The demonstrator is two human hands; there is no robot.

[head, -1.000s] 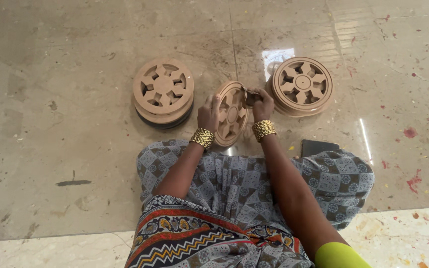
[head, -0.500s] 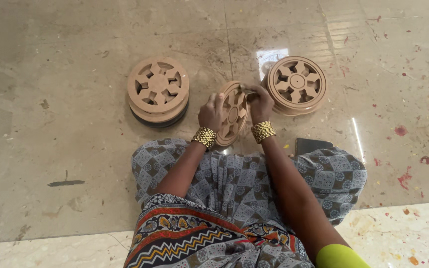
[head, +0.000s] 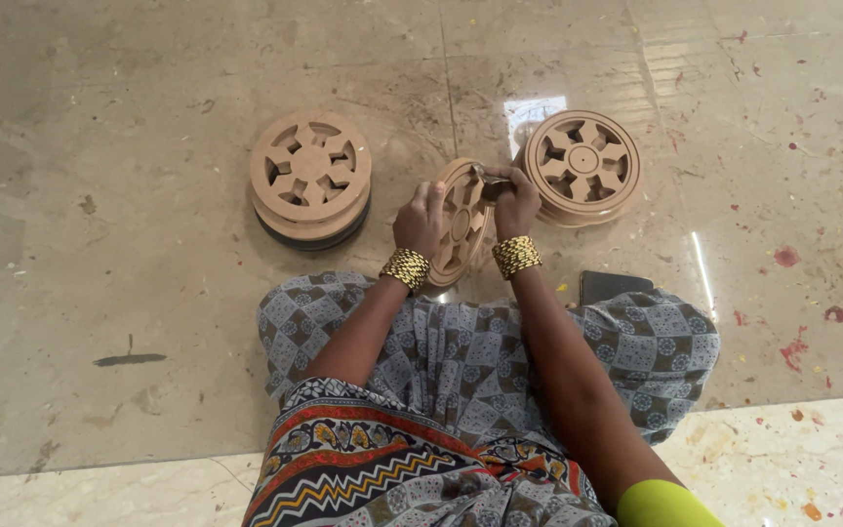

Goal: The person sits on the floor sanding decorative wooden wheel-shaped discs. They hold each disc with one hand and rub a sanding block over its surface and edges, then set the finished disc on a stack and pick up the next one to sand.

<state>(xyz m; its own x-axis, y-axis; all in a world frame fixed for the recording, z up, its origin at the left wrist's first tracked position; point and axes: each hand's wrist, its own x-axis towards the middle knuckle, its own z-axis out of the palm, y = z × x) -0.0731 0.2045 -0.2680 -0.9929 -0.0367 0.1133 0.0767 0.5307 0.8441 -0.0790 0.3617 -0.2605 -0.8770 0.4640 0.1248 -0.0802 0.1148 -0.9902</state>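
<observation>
I sit on a stone floor and hold a round tan cut-out disc [head: 462, 222] upright on its edge in front of my lap. My left hand [head: 420, 219] grips its left face and rim. My right hand [head: 513, 203] closes around its top right edge, and a small dark object at the rim is partly hidden by those fingers. A gold bangle circles each wrist. A stack of similar discs [head: 310, 178] lies flat to the left, and another stack [head: 582, 167] lies flat to the right, close to my right hand.
A dark flat rectangular object [head: 613, 286] lies on the floor by my right knee, partly under the patterned cloth [head: 480, 356] over my legs. Red paint flecks [head: 787, 256] dot the floor at right. A black mark [head: 129, 359] sits at left.
Both hands stay on the upright disc and shift slightly along its rim. The camera view has drifted a little; the two stacks have not moved.
</observation>
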